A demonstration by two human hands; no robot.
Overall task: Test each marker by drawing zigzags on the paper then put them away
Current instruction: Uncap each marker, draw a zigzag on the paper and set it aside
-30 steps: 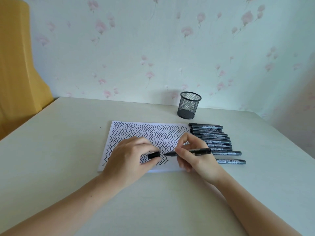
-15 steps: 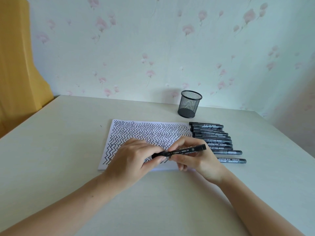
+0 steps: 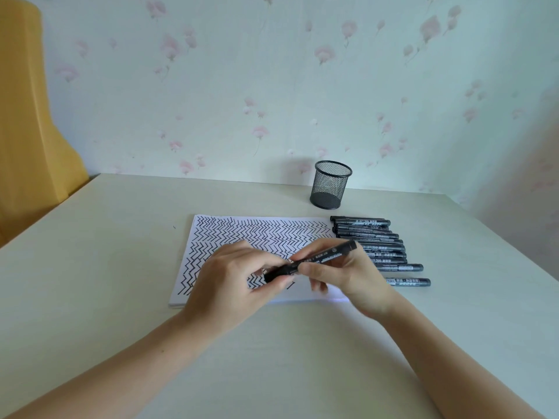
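Observation:
A black marker (image 3: 320, 259) is held over the paper (image 3: 211, 237), tilted with its far end up and to the right. My left hand (image 3: 233, 282) pinches its capped near end and my right hand (image 3: 341, 273) grips its barrel. The white paper lies flat, mostly covered with black zigzag rows; its lower middle is hidden by my hands. Several more black markers (image 3: 375, 246) lie side by side in a row just right of the paper. A black mesh pen cup (image 3: 331, 184) stands upright behind them near the wall, and looks empty.
The pale table (image 3: 121, 267) runs to a flowered wall at the back. An orange-yellow chair back (image 3: 27, 131) stands past the table's left edge. The table's right edge slants close beyond the marker row.
One second ago the cap in my left hand was apart from the marker's tip. The cap is now pushed onto the marker, and the marker's far end has tilted upward.

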